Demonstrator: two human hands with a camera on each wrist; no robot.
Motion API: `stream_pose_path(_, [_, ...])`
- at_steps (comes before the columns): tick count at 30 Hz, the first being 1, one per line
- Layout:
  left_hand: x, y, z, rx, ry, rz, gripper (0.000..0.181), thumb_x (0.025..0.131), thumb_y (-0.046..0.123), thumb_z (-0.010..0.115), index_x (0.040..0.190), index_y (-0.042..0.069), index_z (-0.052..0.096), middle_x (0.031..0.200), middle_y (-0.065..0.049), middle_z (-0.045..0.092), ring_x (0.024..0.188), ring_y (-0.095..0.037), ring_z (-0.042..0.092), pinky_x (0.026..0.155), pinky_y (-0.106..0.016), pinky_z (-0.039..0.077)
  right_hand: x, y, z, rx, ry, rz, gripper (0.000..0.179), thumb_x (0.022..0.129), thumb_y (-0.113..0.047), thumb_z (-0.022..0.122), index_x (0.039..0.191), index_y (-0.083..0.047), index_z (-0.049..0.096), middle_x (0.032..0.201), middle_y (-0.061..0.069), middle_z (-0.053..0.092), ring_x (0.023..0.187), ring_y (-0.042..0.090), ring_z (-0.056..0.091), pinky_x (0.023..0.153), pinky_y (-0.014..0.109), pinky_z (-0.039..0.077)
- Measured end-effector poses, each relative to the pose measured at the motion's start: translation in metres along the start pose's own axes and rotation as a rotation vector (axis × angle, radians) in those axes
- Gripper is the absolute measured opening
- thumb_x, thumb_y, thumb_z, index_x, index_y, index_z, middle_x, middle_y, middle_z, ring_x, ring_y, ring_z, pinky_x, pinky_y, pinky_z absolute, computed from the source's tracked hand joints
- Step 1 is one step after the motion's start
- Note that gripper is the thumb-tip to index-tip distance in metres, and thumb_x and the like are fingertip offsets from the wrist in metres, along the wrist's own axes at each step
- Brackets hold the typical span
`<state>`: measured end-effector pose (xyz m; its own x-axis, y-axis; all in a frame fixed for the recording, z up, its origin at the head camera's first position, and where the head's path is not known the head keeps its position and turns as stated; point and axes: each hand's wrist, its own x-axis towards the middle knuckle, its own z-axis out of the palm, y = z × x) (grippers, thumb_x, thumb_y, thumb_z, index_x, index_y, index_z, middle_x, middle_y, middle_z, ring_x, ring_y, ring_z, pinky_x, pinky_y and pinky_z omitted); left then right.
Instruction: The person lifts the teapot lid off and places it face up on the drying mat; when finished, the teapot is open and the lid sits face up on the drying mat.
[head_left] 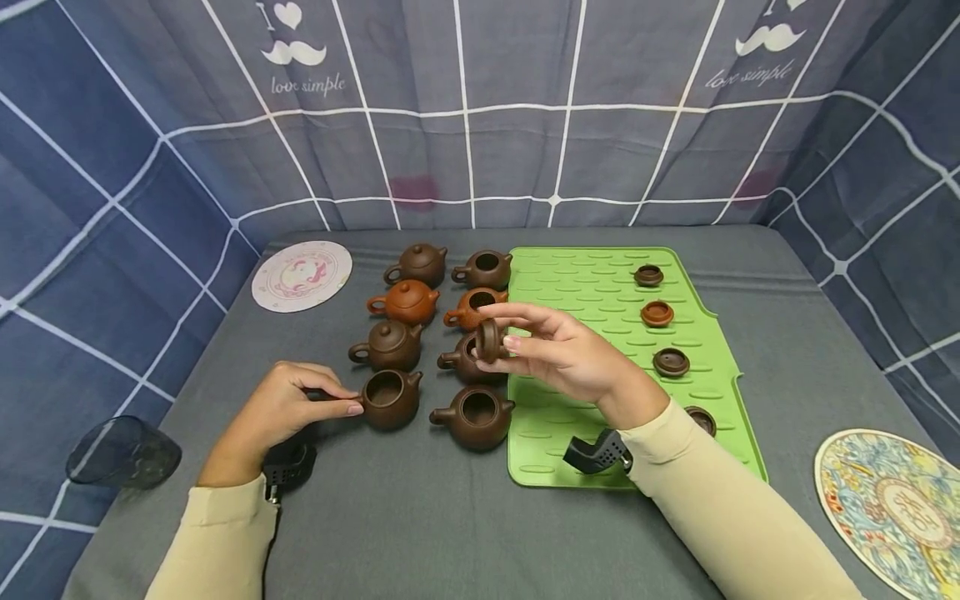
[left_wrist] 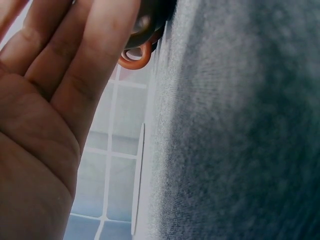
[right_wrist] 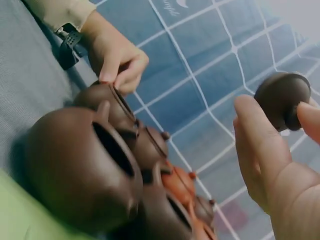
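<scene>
I have the right hand (head_left: 551, 350) pinching a dark brown teapot lid (head_left: 491, 341) above lidless teapots (head_left: 474, 427), and the left hand (head_left: 296, 404) pinching the left row's nearest, uncovered teapot (head_left: 392, 415) opposite its spout (head_left: 415, 380). Farther right, four lids (head_left: 657, 313) lie on a green mat (head_left: 542, 454).

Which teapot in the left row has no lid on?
The front brown teapot, the one the left hand holds. Its open top shows, while the three teapots behind it wear lids.

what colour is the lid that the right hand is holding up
Dark brown; the lid shows best in the right wrist view.
</scene>
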<state>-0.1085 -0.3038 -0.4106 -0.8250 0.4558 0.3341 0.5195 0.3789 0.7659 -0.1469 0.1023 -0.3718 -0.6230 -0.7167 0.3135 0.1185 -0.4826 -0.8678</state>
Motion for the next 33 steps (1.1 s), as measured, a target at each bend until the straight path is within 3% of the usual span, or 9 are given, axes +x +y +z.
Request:
stream_pose_path(3, [0.0,0.0,0.0,0.005,0.005,0.001,0.029,0.073,-0.006,0.094,0.089,0.017,0.086,0.083,0.006,0.076,0.07,-0.015,0.068,0.059,-0.025,0.052,-0.019,-0.005,-0.01,0.021,0.055,0.027,0.051,0.107,0.014,0.043,0.155,-0.002,0.049,0.146,0.023,0.047,0.124,0.032,0.059,0.112,0.059,0.036])
stream_pose_path(7, [-0.001,0.001,0.0,0.013,0.003,-0.003,0.028,0.074,-0.004,0.094,0.09,0.018,0.086,0.083,0.007,0.076,0.07,-0.014,0.068,0.059,-0.025,0.052,-0.041,-0.01,-0.018,-0.08,0.186,0.128,0.066,0.099,0.019,0.054,0.16,0.006,0.032,0.156,0.03,0.037,0.133,0.047,0.054,0.11,0.05,0.042])
stream_pose_path(10, [-0.001,0.002,-0.001,0.022,0.006,-0.003,0.027,0.075,-0.002,0.095,0.089,0.019,0.087,0.082,0.008,0.075,0.07,-0.014,0.068,0.059,-0.024,0.051,-0.053,-0.01,-0.019,-0.244,0.303,0.221,0.074,0.095,0.016,0.065,0.159,0.009,0.03,0.151,0.032,0.043,0.127,0.044,0.06,0.1,0.04,0.052])
stream_pose_path(15, [-0.001,0.002,-0.001,0.033,0.018,0.006,0.029,0.073,-0.003,0.095,0.089,0.019,0.086,0.083,0.009,0.076,0.071,-0.013,0.068,0.06,-0.023,0.051,-0.068,-0.011,-0.015,-0.559,0.424,0.329,0.065,0.089,0.009,0.079,0.145,0.01,0.046,0.125,0.026,0.061,0.101,0.028,0.07,0.076,0.031,0.058])
stream_pose_path(19, [-0.002,0.001,0.0,0.029,0.019,0.012,0.03,0.073,-0.004,0.095,0.089,0.019,0.086,0.083,0.008,0.076,0.071,-0.013,0.069,0.06,-0.023,0.051,-0.084,-0.016,-0.012,-0.786,0.401,0.353,0.054,0.086,0.005,0.085,0.133,0.004,0.058,0.113,0.017,0.066,0.087,0.023,0.07,0.066,0.032,0.056])
stream_pose_path(24, [-0.001,0.001,0.0,0.027,0.016,0.013,0.03,0.072,-0.004,0.095,0.089,0.019,0.086,0.082,0.008,0.076,0.07,-0.013,0.068,0.059,-0.023,0.051,-0.103,-0.017,-0.015,-1.067,0.303,0.315,0.045,0.082,-0.01,0.093,0.12,-0.011,0.069,0.097,0.001,0.07,0.065,0.015,0.062,0.058,0.029,0.051])
stream_pose_path(30, [0.001,0.001,-0.001,0.02,0.009,0.011,0.03,0.072,-0.006,0.094,0.089,0.017,0.086,0.082,0.007,0.076,0.069,-0.013,0.068,0.059,-0.024,0.051,-0.112,-0.011,-0.02,-1.122,0.22,0.278,0.044,0.078,-0.012,0.096,0.115,-0.016,0.072,0.105,-0.004,0.071,0.09,0.016,0.065,0.077,0.033,0.053])
stream_pose_path(33, [0.001,0.001,0.0,0.016,0.009,0.005,0.03,0.073,-0.006,0.094,0.09,0.017,0.086,0.082,0.007,0.076,0.07,-0.013,0.068,0.058,-0.024,0.051,-0.112,-0.01,-0.021,-1.137,0.211,0.283,0.044,0.077,-0.012,0.097,0.114,-0.016,0.074,0.109,-0.005,0.07,0.094,0.016,0.065,0.081,0.034,0.053])
